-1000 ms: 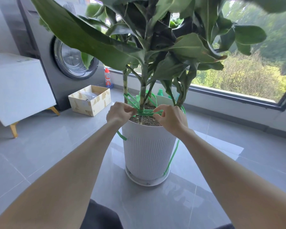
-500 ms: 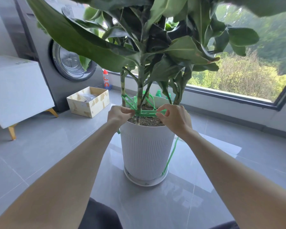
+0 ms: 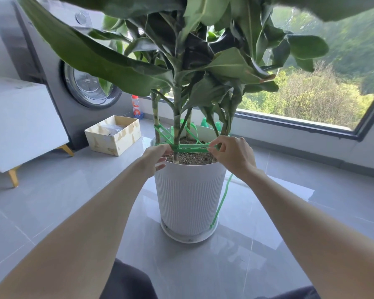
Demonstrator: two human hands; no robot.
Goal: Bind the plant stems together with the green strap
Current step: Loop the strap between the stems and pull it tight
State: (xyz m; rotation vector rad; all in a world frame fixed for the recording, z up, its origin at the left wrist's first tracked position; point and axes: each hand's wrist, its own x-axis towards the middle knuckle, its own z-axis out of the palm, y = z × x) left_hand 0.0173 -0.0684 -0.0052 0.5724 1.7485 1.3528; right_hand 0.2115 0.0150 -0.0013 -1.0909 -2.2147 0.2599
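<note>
Strap (image 3: 190,148), green and flat, ran in doubled bands just above the soil (image 3: 192,158), looped round the plant stems (image 3: 176,117) low in the white pot (image 3: 190,197), apparently to draw the spread canes toward one another. Its loose tail hung down the pot's right side to the saucer (image 3: 188,238). At the middle stem the left hand (image 3: 158,155) pinched the crossing, seemingly to stop the wrap slipping. The right hand (image 3: 232,155) had its fingers (image 3: 213,150) closed on the bands beside the right stems, pulling them taut. The pot stood on the grey floor (image 3: 289,223), near the window wall.
</note>
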